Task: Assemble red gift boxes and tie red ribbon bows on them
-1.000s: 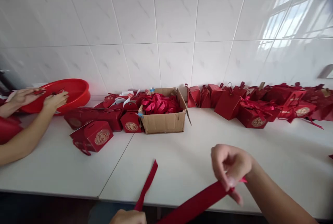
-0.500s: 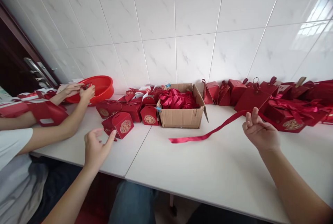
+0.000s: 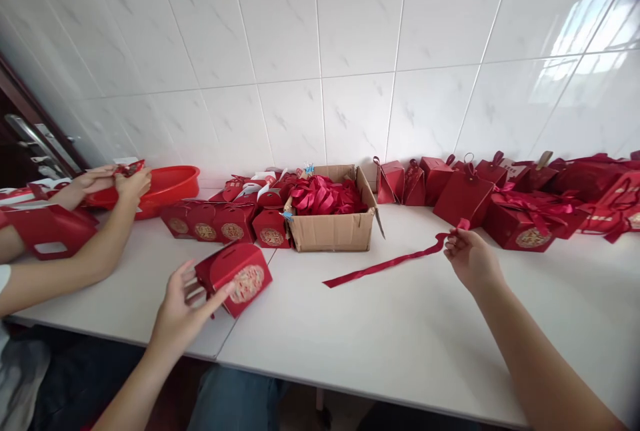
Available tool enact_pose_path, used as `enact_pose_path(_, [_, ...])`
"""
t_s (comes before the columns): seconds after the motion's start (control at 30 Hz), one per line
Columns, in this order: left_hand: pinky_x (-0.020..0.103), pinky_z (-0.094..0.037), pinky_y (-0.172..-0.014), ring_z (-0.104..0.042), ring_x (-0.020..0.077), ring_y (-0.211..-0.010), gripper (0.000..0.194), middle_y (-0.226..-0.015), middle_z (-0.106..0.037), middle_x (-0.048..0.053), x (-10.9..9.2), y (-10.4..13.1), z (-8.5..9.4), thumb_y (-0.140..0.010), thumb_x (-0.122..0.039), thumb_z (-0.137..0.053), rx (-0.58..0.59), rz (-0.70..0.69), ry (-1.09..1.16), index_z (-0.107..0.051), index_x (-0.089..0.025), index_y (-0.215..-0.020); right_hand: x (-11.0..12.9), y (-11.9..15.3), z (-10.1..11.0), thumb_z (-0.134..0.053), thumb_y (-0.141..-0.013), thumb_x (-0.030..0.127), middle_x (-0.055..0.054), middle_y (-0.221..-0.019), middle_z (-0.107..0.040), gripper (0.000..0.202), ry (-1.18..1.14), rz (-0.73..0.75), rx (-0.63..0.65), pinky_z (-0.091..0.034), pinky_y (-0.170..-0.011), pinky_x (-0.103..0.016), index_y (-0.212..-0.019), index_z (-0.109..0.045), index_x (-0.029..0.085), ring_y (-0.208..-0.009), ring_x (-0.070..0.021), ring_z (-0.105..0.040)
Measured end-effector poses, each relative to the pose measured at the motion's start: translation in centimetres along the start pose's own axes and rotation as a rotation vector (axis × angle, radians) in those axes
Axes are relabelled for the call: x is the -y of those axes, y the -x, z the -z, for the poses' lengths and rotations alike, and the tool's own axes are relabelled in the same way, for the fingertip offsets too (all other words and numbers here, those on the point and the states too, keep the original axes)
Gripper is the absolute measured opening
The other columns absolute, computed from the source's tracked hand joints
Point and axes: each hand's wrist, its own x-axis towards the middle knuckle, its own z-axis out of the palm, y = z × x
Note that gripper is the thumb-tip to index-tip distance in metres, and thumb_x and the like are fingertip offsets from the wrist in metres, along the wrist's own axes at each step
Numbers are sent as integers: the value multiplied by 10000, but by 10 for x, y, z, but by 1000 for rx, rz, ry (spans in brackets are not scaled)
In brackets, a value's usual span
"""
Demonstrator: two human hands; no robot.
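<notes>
L hand (image 3: 183,311) at 8 o'clk of the cardboard ctn (image 3: 333,234): thumb on front face of a red box (image 3: 233,271), other fingers spread round its L end, so clamped on it. Box is tilted, gold emblem (image 3: 249,284) facing front-R; can't tell if it's clear of the table (image 3: 380,331).

R hand (image 3: 473,261) at approx 4 o'clk, thumb & fingertips pinched tog. on one end of a red ribbon (image 3: 390,263); strip runs twd 8 o'clk from there, far end at 6 o'clk of the ctn.

Ctn holds a heap of ribbons (image 3: 327,195). At 9 o'clk: grouped boxes (image 3: 233,221), then red basin (image 3: 170,201) & co-worker's hands (image 3: 133,185) w/ small red item (image 3: 131,167), too small to ID. At 3 o'clk: finished-looking boxes (image 3: 510,227), some w/ bows, nr tiled wall (image 3: 360,31).
</notes>
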Motion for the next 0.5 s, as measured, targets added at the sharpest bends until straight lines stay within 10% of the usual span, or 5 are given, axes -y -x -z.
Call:
enact_pose_path(0.17, [456,-534,-902,-594,294,-1088,779,-1289,-509,139,-21,75,-56,-695,-438,-714,337,-222,83,-353,-235,-1355,-5,5,-12,-607,-703,254,4,-707,-622,91,92,72,-81,-444,-552,-203,-674,-596,168,-632,-98,-580])
enact_pose_path(0.5, [499,-564,-716,-585,383,-1062,966,-1285,-443,217,-64,115,-154,-537,-593,-774,116,-366,-76,-293,-179,-1266,-3,-6,3,-562,-909,350,-70,-1086,-625,265,379,22,-314,-519,-824,-393,-1067,-605,141,-949,-191,-615])
